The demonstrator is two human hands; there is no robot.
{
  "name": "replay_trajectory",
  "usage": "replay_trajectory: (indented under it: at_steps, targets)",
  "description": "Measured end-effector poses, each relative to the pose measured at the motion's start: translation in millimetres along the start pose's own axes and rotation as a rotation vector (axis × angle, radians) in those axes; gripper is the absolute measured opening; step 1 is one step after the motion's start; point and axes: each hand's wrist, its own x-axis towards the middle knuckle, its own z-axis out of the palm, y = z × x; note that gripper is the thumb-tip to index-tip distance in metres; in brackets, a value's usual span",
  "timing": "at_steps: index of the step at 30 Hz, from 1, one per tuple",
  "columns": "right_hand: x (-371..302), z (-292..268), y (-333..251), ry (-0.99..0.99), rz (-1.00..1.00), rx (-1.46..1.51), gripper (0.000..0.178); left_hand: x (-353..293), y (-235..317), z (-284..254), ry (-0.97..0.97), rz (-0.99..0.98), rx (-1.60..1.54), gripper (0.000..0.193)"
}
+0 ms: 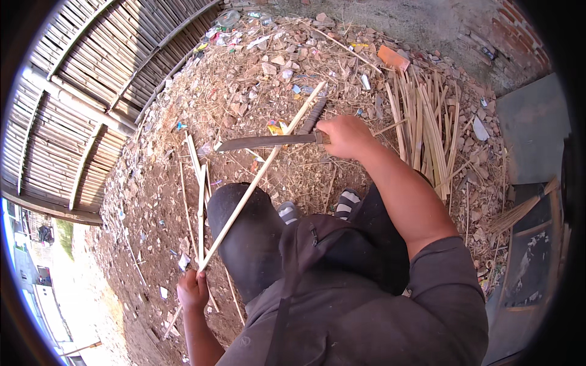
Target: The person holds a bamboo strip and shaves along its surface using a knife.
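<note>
My left hand (193,289) is closed round the lower end of a long pale bamboo strip (244,198). The strip slants up and away to the right, past my left knee. In my right hand (347,136) is the handle of a machete (262,141), its dark blade pointing left. Blade and strip cross near the strip's upper part; I cannot tell whether they touch. Beside my right fist, a dark ridged rod (315,114) slants near the strip's far end; what it belongs to is unclear.
A pile of split bamboo strips (427,122) lies to the right. More strips (200,207) lie left of my knee. Rubble and litter cover the ground. A bamboo fence (91,79) stands left, a wall (427,30) at the back, a stick broom (519,210) at right.
</note>
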Motion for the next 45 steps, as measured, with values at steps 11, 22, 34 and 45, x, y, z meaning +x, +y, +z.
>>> replay_trajectory:
  at_steps: [11,22,34,45]
  targets:
    - [2.2,3.1,14.4,-0.03,0.084,0.005,0.024,2.9,4.1,-1.2,0.016,0.014,-0.026,0.038]
    - [6.5,8.7,23.4,0.029,0.125,0.084,0.023,7.3,-5.4,-1.6,-0.026,0.031,-0.081,0.04]
    - [7.5,12.5,59.3,0.23,0.185,0.164,0.027,6.3,-13.3,1.4,-0.02,0.058,-0.094,0.041]
    - [7.7,16.2,46.0,0.184,0.095,0.193,0.028,9.2,6.5,-7.3,-0.104,0.013,-0.182,0.042]
